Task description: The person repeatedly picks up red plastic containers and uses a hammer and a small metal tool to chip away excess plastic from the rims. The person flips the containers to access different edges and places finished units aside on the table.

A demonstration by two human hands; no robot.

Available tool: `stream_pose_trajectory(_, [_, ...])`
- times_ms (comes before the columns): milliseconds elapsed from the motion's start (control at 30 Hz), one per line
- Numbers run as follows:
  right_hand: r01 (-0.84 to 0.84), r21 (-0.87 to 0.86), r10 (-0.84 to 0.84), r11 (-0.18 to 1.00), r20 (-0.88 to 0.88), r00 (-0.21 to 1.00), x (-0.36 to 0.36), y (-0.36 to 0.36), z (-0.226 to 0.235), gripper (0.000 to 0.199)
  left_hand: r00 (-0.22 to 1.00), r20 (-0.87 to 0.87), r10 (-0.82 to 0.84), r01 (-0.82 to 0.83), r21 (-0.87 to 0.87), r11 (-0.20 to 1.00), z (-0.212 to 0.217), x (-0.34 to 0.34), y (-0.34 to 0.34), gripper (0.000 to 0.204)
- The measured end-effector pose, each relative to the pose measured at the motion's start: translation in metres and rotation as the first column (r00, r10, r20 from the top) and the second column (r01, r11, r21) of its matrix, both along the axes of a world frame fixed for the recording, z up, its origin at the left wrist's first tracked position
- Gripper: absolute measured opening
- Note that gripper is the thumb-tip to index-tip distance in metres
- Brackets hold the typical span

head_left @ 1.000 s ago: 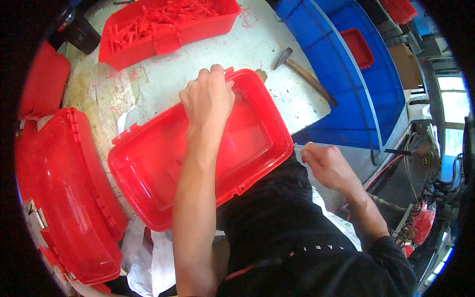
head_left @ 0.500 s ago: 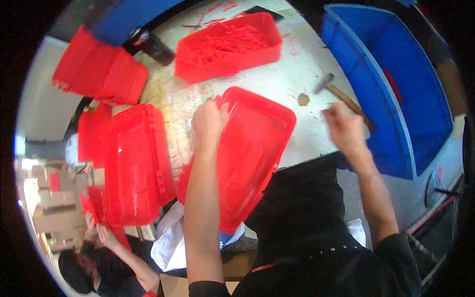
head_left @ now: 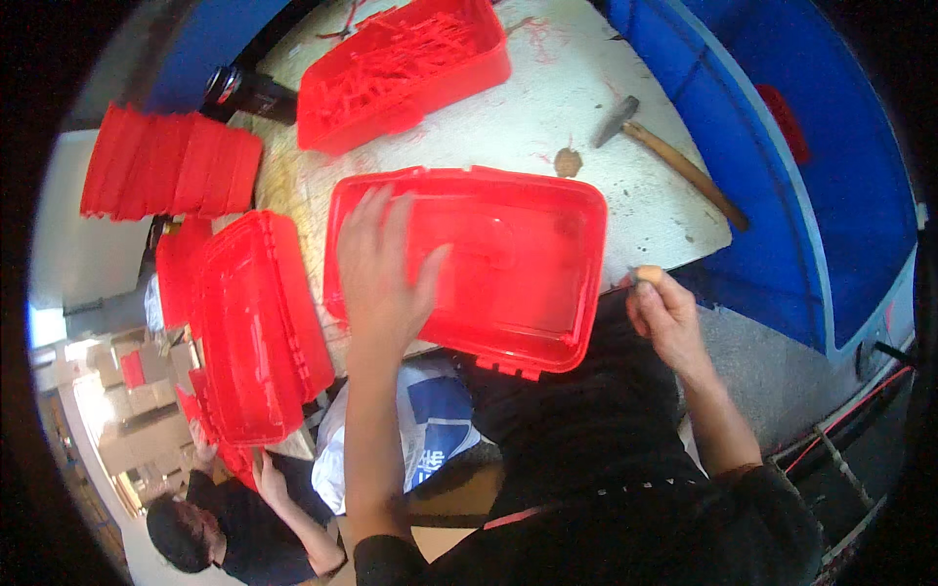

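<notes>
A shallow red plastic tray [head_left: 489, 273] lies open side up on a worn white worktable [head_left: 547, 107], its near edge hanging over the table's front, directly ahead of the person. The left hand [head_left: 381, 269] rests flat inside the tray's left part, fingers spread, gripping nothing. The right hand [head_left: 662, 314] hovers just off the tray's right near corner, curled into a loose fist around a small object [head_left: 645, 276] too small to identify. Beyond the right hand, a hammer with a wooden handle [head_left: 674, 161] lies on the table. Farther beyond the left hand sits a red bin of red parts [head_left: 401, 73]. To the left of the left hand stands a stack of red lids [head_left: 259, 332], and another person [head_left: 244, 527] crouches below it.
</notes>
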State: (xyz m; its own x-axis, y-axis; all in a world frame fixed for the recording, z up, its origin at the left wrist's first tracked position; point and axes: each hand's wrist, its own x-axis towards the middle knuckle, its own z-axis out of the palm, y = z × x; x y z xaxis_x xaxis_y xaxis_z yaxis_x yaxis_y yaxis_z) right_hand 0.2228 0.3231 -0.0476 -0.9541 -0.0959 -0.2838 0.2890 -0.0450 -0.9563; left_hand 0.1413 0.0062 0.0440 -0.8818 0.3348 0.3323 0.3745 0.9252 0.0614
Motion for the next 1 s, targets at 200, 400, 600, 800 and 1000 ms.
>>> stream_pose_trajectory(200, [0.079,-0.132,-0.062,0.988,0.13,0.99,-0.029,-0.023,-0.002,0.027,0.971,0.115,-0.207,0.207,0.01,0.978,-0.053,-0.085,0.042,0.045])
stream_pose_trajectory(400, [0.113,-0.213,-0.093,0.97,0.1,0.991,-0.043,-0.037,-0.003,0.025,0.987,0.029,-0.16,0.16,0.01,0.987,-0.07,-0.084,0.043,0.033])
stream_pose_trajectory(600, [0.057,-0.078,-0.052,0.995,0.071,0.996,-0.034,-0.042,0.0,0.023,0.996,0.04,-0.082,0.084,-0.068,0.994,-0.07,-0.089,0.043,0.034])
stream_pose_trajectory(800, [-0.009,0.019,0.008,1.0,0.06,0.998,0.01,-0.039,-0.009,0.017,0.997,-0.009,-0.078,0.077,-0.068,0.995,-0.072,-0.088,0.043,0.037])
stream_pose_trajectory(1000, [-0.552,0.298,0.567,0.779,0.042,0.823,0.06,-0.03,0.025,0.012,0.997,-0.016,-0.081,0.081,-0.035,0.996,-0.072,-0.09,0.041,0.036])
